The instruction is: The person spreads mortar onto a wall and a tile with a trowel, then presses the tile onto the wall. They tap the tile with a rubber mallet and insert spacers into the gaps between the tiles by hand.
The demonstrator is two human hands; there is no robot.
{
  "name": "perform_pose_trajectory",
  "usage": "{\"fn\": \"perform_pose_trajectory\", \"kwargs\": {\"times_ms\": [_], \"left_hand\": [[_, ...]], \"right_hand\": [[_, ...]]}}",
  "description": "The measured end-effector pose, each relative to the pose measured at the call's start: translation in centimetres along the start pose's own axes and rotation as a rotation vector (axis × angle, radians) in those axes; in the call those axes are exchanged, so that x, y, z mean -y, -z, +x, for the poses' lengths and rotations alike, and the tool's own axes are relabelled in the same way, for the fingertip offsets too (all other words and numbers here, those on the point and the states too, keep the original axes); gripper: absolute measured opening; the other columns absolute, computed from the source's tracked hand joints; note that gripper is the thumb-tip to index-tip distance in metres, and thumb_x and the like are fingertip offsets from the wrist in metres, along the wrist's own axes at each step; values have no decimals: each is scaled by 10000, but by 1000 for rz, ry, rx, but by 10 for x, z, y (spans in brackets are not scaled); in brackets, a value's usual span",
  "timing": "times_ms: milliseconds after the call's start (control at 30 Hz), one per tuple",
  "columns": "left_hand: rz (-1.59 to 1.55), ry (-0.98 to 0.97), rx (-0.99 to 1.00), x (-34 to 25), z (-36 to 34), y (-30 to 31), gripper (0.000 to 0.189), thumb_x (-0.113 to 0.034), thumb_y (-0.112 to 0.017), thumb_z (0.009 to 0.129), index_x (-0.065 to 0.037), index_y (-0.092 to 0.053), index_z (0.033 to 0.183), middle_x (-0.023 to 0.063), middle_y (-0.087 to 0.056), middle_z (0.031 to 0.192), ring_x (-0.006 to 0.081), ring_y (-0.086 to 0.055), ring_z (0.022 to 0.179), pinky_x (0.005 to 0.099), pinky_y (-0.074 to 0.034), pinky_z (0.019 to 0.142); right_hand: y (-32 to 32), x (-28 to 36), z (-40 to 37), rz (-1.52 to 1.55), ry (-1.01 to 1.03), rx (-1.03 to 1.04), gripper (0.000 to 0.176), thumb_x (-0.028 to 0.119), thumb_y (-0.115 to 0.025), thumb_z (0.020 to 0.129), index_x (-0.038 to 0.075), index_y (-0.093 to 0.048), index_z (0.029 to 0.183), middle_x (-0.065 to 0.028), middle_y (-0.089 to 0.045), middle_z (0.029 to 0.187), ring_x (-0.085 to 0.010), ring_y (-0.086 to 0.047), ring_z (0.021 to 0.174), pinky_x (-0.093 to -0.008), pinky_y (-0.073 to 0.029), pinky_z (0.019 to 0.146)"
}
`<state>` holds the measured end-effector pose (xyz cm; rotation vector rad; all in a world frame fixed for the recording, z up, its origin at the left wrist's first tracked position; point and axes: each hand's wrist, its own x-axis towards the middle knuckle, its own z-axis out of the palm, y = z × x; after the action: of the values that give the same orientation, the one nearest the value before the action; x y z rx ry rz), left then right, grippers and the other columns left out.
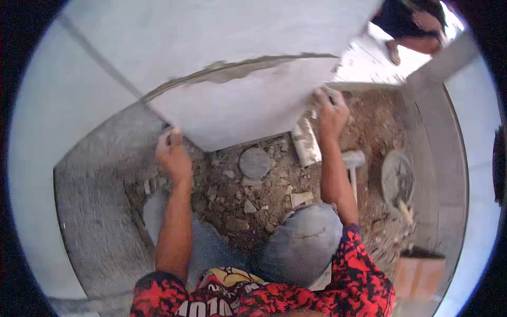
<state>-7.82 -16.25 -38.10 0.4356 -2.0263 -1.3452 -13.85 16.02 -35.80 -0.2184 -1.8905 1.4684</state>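
A large white wall tile (237,111) is held between my two hands, its upper edge against the tiled wall (222,31). Grey mortar (227,71) shows along that edge. My left hand (173,152) pinches the tile's lower left edge, fingers curled. On the right edge, my right hand (332,112) grips with bent fingers and thumb. Below the tile sits a round grey disc (254,162) in the rubble. Beside my right forearm lie a mortar-smeared white piece (306,143) and a mallet (353,159), partly covered by the arm.
A mortar-covered trowel or pan (397,179) with a wooden handle lies at the right. An orange brick-like block (420,276) stands nearer me. Loose rubble (232,203) covers the floor between my knees. Another person (412,26) is beyond the opening at the upper right.
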Motion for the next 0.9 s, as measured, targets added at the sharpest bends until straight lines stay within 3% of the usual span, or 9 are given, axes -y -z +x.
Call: {"fn": "perform_pose_trajectory", "kwargs": {"times_ms": [100, 200, 433, 467, 533, 700, 800, 900], "left_hand": [[-41, 23, 75, -9, 2, 0, 453, -382, -620, 794, 55, -576, 902, 97, -589, 859, 183, -535, 743, 326, -443, 715], [-66, -31, 44, 4, 4, -3, 464, -361, -634, 787, 81, -556, 905, 117, -583, 850, 186, -546, 772, 325, -450, 731], [-61, -30, 45, 0, 3, -3, 382, -277, -604, 816, 91, -536, 894, 131, -567, 866, 214, -557, 799, 343, -466, 748], [-80, -34, 25, 0, 3, -3, 364, -266, -593, 822, 86, -537, 891, 127, -564, 864, 212, -555, 798, 346, -468, 754], [-57, -49, 68, -12, -1, -4, 352, -260, -587, 826, 82, -538, 892, 127, -565, 865, 213, -557, 797, 347, -467, 755], [-91, 9, 104, -11, 1, 0, 330, -252, -580, 829, 70, -536, 882, 126, -572, 855, 211, -562, 795, 343, -459, 752], [111, 23, 128, -16, 2, 4, 323, -251, -590, 826, 63, -529, 868, 128, -573, 858, 213, -564, 799, 346, -455, 747], [-4, -72, 117, -3, 4, 3, 304, -264, -588, 825, 39, -585, 815, 95, -605, 806, 193, -556, 698, 308, -441, 683]], "right_hand": [[-1, -8, 2, 88, -63, -32, 169, 131, -653, 734, -2, -651, 838, -88, -644, 821, -141, -584, 754, -265, -447, 712], [1, 4, 2, 50, -2, -44, 169, 134, -657, 715, 7, -652, 828, -102, -641, 793, -160, -594, 729, -266, -451, 694], [0, -5, 2, 121, -20, -28, 154, 147, -653, 678, 30, -658, 777, -115, -634, 778, -210, -603, 710, -290, -459, 675], [0, -6, 2, 125, -30, -46, 154, 147, -653, 678, 30, -658, 777, -115, -634, 778, -210, -603, 710, -290, -459, 675], [2, -5, 2, 87, 2, -21, 177, 148, -693, 691, 6, -645, 784, -81, -627, 737, -116, -569, 671, -249, -448, 623], [0, -8, 0, 104, 12, -44, 197, 184, -698, 683, 15, -648, 770, -81, -625, 727, -130, -576, 672, -254, -450, 630], [3, -5, 0, 116, 24, -54, 201, 191, -697, 681, 16, -649, 769, -84, -625, 733, -136, -577, 676, -256, -452, 631], [3, -6, 1, 114, 10, -36, 207, 196, -698, 682, 19, -652, 781, -86, -627, 756, -142, -577, 674, -259, -454, 631]]}}
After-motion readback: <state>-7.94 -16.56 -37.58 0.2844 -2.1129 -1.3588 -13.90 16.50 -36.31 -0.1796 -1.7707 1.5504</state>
